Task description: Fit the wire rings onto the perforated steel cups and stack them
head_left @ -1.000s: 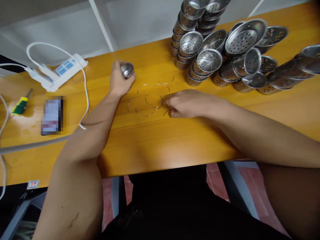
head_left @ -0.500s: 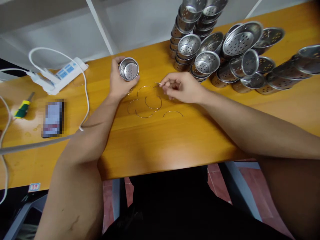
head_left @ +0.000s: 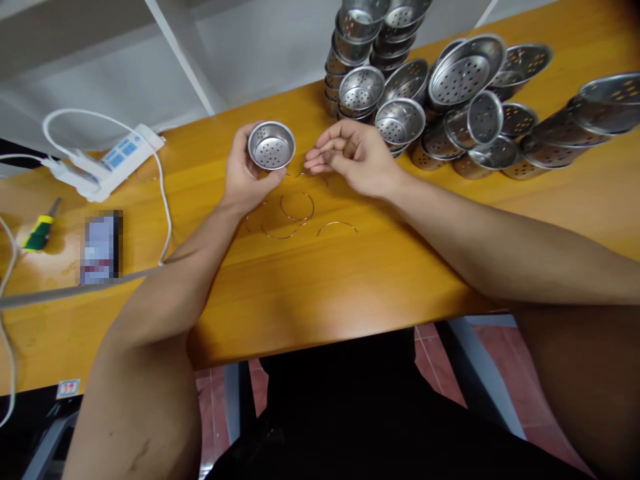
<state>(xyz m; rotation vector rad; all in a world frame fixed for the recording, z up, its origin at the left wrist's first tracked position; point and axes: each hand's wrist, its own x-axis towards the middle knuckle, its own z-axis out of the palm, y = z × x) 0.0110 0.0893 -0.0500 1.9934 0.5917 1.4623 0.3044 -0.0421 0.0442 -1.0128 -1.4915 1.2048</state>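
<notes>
Head view. Orange-brown wooden desk set against a pale grey wall; red floor tiles show below its near edge.

Left hand: closed around a small perforated steel cup, gripped from the side and below, open mouth tilted toward the camera, hole pattern in the bottom visible. Cup is raised just above the desk, at centre and slightly toward the far edge.

Right hand: just right of the cup, not touching it. Fingers loosely curled, tips pointing toward the cup. A thin wire handle appears to be pinched at the fingertips, but the wire is too fine to confirm the grip.

Directly below both hands, lying flat on the desk: loose wire rings, several overlapping, plus one separate wire arc to their right.

Far right of desk: large pile of perforated steel cups, some nested in stacks, some tipped on their sides.

Left side of desk: white power strip with white cable, a blurred phone, and a green-and-yellow screwdriver near the left edge.
</notes>
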